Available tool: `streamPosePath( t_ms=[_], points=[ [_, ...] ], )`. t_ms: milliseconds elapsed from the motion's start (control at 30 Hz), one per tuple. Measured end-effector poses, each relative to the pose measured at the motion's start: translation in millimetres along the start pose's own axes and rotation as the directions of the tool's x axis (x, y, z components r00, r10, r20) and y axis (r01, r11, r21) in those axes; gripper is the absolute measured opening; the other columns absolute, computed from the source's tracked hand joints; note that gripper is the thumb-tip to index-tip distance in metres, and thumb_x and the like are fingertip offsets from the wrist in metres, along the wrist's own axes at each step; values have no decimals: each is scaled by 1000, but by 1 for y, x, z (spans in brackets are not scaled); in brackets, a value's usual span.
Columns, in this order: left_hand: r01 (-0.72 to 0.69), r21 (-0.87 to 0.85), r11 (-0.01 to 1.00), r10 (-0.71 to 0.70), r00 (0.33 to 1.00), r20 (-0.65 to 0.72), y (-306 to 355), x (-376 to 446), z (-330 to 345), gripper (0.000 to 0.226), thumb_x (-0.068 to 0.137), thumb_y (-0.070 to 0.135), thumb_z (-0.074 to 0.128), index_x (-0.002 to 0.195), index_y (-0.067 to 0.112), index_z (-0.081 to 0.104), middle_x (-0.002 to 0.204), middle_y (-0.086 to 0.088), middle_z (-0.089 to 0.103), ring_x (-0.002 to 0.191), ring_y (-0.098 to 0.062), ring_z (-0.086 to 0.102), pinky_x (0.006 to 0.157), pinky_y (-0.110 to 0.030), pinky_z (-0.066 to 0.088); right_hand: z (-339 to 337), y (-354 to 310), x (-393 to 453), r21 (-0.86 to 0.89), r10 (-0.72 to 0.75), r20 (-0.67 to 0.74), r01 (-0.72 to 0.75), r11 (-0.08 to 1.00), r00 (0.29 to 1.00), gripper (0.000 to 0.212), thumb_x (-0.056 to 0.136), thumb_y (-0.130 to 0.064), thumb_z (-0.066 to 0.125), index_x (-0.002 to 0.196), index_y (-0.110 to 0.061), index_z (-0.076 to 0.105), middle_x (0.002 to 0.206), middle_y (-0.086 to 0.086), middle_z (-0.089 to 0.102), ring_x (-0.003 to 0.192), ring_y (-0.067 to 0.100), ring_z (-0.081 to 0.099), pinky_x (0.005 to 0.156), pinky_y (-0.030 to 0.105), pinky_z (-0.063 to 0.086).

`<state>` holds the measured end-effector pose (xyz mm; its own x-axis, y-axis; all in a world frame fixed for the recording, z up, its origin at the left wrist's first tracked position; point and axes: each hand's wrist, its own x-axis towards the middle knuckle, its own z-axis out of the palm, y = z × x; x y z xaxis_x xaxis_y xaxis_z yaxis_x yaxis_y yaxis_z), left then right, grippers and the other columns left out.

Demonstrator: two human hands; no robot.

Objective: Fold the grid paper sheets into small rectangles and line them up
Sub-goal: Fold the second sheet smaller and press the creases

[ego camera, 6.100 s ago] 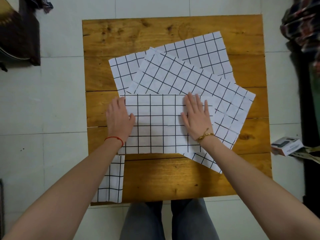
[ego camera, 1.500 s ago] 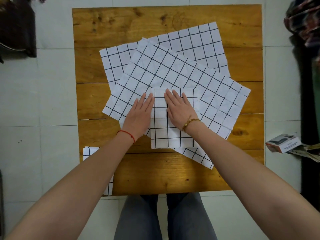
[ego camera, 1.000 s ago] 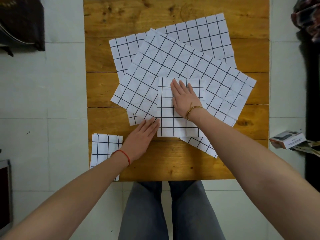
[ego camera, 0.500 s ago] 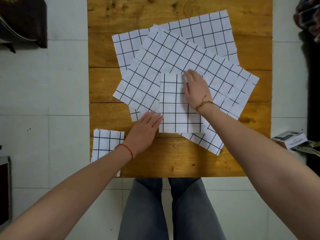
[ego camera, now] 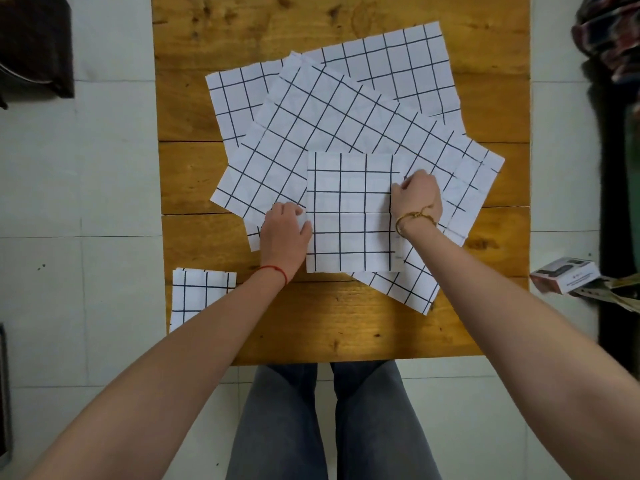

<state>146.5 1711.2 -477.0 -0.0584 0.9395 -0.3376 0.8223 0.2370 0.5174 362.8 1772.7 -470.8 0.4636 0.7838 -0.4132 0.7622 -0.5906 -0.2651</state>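
From the head view, a folded grid sheet (ego camera: 351,211) lies square on the wooden table (ego camera: 332,327), resting on top of the larger open sheets (ego camera: 332,112). The left hand (ego camera: 284,233) curls at its left edge, the right hand (ego camera: 417,199) at its right edge — both seem to pinch the paper. A finished small rectangle (ego camera: 201,292) sits at the near-left corner, well apart.

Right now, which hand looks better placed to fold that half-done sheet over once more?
Probably the right hand: its fingers curl at the folded sheet's right edge. The left hand only sits at the left edge.
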Motion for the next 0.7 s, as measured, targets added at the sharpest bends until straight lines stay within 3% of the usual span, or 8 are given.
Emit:
streamPosePath(
  t_ms=[100, 200, 367, 500, 600, 700],
  points=[
    [152, -82, 985, -150, 988, 32, 4, 7, 2, 25, 91, 24, 62, 112, 12, 58, 111, -6, 54, 103, -20, 53, 88, -34, 50, 7, 15, -9, 25, 99, 37, -100, 995, 994, 35, 88, -37, 51, 97, -5, 62, 95, 13, 65, 89, 30, 62, 64, 31, 46],
    [233, -110, 966, -225, 971, 83, 7, 12, 4, 24, 87, 24, 67, 107, 13, 59, 112, -6, 52, 104, -21, 53, 88, -32, 49, 10, 27, -21, 96, 153, 84, -161, 982, 985, 33, 88, -38, 50, 85, -6, 59, 74, 6, 60, 73, 26, 58, 55, 28, 37],
    [305, -98, 947, -293, 949, 117, 14, 14, 8, 27, 85, 25, 72, 106, 13, 60, 117, -7, 48, 106, -20, 52, 85, -27, 46, 9, 29, -30, 226, 155, 115, -177, 958, 981, 26, 87, -36, 58, 83, -11, 54, 81, 3, 58, 74, 19, 52, 63, 27, 38],
    [359, -213, 909, -340, 933, 119, 17, 15, 5, 21, 85, 20, 73, 100, 12, 62, 114, -7, 54, 101, -18, 55, 83, -26, 47, 9, 31, -29, 331, 197, 135, -232, 915, 971, 20, 84, -31, 65, 83, -13, 55, 83, -1, 60, 79, 15, 52, 68, 24, 38],
    [371, -339, 864, -348, 928, 131, 18, 14, -3, 20, 84, 17, 73, 100, 10, 61, 99, -2, 62, 91, -15, 60, 72, -19, 47, 6, 34, -31, 398, 200, 144, -241, 885, 969, 16, 86, -27, 65, 85, -12, 60, 84, -1, 60, 83, 15, 53, 76, 26, 41],
    [385, -476, 790, -357, 921, 152, 17, 11, -13, 28, 83, 17, 75, 102, 12, 56, 97, -2, 64, 81, -9, 60, 58, -10, 45, 2, 37, -32, 515, 219, 203, -294, 805, 954, 15, 85, -26, 66, 81, -14, 58, 78, -3, 58, 83, 17, 55, 80, 28, 46]
  ],
)
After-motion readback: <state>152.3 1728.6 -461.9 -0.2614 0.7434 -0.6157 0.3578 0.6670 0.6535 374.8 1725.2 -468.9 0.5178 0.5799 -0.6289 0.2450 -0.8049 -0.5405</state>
